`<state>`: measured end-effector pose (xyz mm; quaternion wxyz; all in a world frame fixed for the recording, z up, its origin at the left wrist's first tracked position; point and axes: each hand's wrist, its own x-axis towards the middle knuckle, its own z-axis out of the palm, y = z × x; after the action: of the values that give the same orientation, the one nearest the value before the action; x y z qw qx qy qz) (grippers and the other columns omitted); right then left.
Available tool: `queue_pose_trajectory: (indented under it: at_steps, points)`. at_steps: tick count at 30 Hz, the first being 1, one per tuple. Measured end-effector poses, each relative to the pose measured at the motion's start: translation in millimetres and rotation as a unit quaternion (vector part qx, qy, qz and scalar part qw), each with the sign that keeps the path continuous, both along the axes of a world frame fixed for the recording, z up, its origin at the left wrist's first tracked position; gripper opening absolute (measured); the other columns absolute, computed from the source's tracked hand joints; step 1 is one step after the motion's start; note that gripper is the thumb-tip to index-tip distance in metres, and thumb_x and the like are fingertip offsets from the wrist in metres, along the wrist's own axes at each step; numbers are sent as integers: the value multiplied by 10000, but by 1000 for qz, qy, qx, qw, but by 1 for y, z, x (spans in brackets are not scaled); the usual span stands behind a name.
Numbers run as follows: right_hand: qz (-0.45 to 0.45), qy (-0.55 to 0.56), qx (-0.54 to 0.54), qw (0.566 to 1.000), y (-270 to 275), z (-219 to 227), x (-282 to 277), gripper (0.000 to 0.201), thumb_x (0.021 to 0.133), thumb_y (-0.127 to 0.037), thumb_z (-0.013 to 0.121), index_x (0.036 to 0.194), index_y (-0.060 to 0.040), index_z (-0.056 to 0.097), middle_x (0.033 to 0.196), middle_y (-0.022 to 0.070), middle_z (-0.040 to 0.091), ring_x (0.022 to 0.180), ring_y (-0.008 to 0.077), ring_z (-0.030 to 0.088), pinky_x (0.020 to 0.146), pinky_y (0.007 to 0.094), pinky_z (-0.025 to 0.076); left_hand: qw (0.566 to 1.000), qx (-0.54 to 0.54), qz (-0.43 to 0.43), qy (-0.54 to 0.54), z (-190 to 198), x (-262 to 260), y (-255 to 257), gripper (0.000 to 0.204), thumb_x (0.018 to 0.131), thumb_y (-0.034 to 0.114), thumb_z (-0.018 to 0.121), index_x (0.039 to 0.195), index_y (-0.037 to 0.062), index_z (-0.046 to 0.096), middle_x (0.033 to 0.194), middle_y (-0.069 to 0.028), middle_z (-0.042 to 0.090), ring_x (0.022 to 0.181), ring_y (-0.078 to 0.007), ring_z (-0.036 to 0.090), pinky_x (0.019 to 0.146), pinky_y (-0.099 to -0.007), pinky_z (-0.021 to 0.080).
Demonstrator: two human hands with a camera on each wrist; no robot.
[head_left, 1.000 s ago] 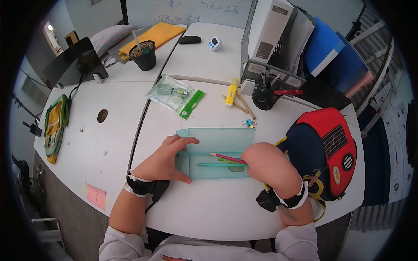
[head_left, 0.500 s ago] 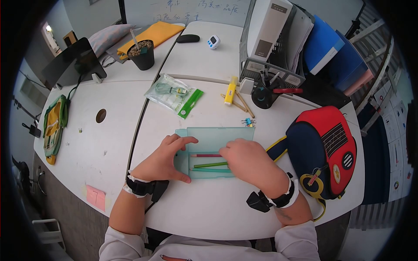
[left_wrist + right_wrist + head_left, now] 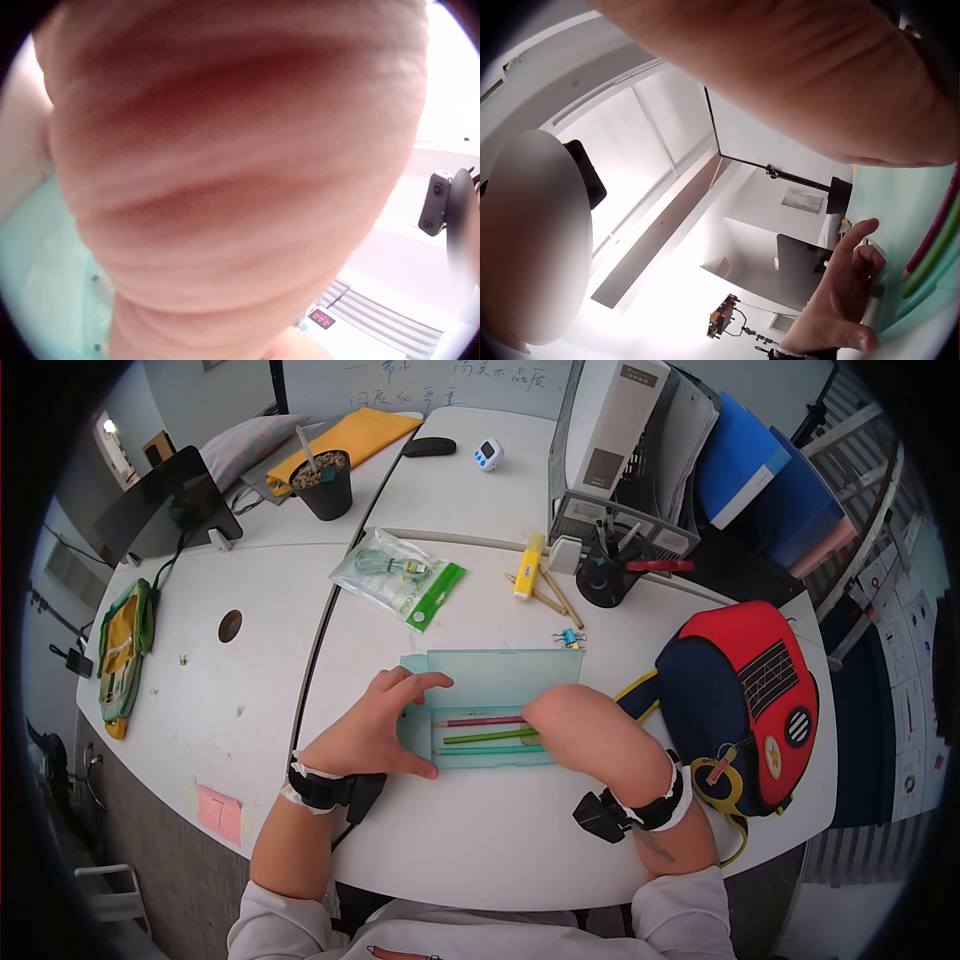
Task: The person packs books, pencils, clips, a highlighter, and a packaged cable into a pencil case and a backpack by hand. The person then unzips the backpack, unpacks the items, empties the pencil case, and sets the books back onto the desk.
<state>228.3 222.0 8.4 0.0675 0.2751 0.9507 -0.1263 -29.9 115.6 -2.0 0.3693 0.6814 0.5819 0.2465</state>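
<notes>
1 case (image 3: pixel 505 678) sits open on tbl (image 3: pixel 500 830), whiteboard (image 3: pixel 500 388) behind.

Translucent teal pencil case (image 3: pixel 418 732), open on white table (image 3: pixel 480 840), lid (image 3: pixel 505 675) folded back on far side. Inside, lengthwise, side by side, far to near: red pencil (image 3: pixel 480 722), green pencil (image 3: pixel 485 738), teal pencil (image 3: pixel 485 751). Right ends hidden.

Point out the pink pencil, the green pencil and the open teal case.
Pink pencil (image 3: pixel 480 722): head view, middle of shaft.
Green pencil (image 3: pixel 485 738): head view, middle of shaft.
Open teal case (image 3: pixel 505 677): head view, lid.
</notes>
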Motion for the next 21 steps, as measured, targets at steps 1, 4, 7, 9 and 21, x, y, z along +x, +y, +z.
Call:
queue_pose_trajectory:
  at_steps: [1,4,7,9,21]
  points:
    - [12,8,-13,1000,0,-1,-1,66,775,-23,622,824,-30,666,813,168,644,834,364,650,746,459,532,1000,0,0,0,0,0,0,1031,475,123,975,1387,168,498,1140,-61,474,1100,-235,471,998,-358,431]
    - [35,61,-8,998,-3,5,-6,67,766,-11,619,823,-33,647,801,147,637,810,357,649,732,451,533,1000,-1,1,-1,0,0,0,1029,477,123,974,1388,169,498,1140,-61,475,1100,-235,471,1000,-358,428]
    - [81,113,4,990,-9,-7,-16,75,765,-13,612,832,-43,631,798,125,626,785,340,650,704,441,532,1000,-2,2,-5,-2,0,0,1030,476,122,971,1390,169,498,1139,-60,477,1101,-236,469,1001,-359,426]
    - [82,108,9,991,-16,-15,-22,80,764,-17,613,834,-50,631,802,116,625,778,330,653,685,433,532,1000,2,-3,-3,-2,-1,1,1032,472,120,969,1389,164,497,1135,-60,478,1101,-237,467,1000,-359,425]
    - [-16,347,-357,867,6,31,-6,143,755,-10,668,881,-16,603,853,55,571,715,115,591,643,250,517,1000,18,-8,-4,-4,-1,0,1017,480,132,962,1386,152,501,1111,-68,475,1088,-242,467,995,-362,418]
